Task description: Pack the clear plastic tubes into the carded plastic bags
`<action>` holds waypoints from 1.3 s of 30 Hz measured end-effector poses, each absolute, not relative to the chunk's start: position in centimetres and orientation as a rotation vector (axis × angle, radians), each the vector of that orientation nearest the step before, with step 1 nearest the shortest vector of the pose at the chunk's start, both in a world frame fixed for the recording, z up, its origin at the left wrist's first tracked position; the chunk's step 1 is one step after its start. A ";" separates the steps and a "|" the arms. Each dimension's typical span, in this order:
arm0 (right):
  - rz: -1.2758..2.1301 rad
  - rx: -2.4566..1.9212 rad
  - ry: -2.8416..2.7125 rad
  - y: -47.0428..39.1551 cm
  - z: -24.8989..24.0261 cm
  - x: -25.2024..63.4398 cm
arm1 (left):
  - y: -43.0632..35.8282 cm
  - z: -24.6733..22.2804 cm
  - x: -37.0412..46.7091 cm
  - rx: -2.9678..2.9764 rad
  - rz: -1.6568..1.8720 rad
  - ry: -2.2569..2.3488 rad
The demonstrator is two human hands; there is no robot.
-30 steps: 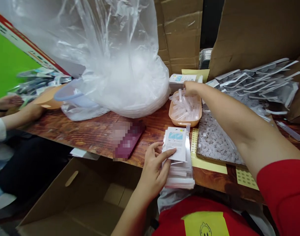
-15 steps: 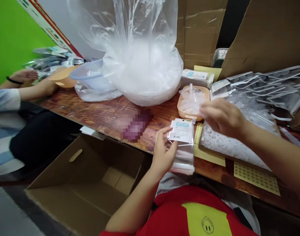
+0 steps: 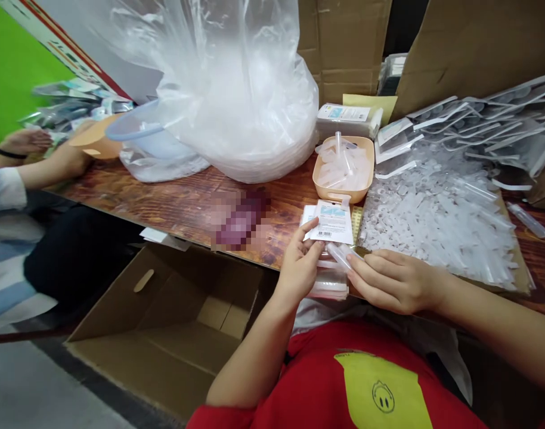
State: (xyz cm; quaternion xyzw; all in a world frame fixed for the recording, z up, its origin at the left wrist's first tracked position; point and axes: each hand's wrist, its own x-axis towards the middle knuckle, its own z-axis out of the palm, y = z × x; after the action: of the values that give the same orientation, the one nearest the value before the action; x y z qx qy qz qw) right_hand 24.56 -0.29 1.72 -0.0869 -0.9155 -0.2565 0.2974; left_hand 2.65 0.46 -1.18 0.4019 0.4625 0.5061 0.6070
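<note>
Close to the table's front edge, my left hand [image 3: 302, 262] pinches a clear plastic bag with a white printed header card [image 3: 333, 221]. Beneath it lies a stack of similar clear bags [image 3: 330, 287]. My right hand [image 3: 395, 280] has its fingers closed on a small translucent plastic tube [image 3: 339, 256], which sits at the bag just below the card. Whether the tube is inside the bag I cannot tell. Just beyond the card stands a peach plastic bin [image 3: 319, 186] holding more translucent pieces [image 3: 344, 164].
A board heaped with translucent plastic parts [image 3: 442, 220] lies to the right, packed bags [image 3: 482, 131] behind it. A large clear sack [image 3: 254, 131] stands at the back. An open cardboard box [image 3: 165, 351] sits below the table. At the left, another person's arms [image 3: 49, 170] reach over the table.
My right hand has come down from beside the peach bin to the bag, and a tube now shows in its fingers. My left hand still grips the carded bag.
</note>
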 end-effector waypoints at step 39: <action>0.306 -0.927 -1.939 0.4 8.9 27.3 | -7.1 4.1 -1.3 1.520 0.964 1.027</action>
State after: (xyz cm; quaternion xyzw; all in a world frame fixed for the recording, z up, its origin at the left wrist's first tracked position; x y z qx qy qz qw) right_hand 27.33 0.39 8.94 -0.3775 -0.7900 0.1245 0.4668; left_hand -1.25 -7.09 4.09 0.6313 0.4262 0.4002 0.5095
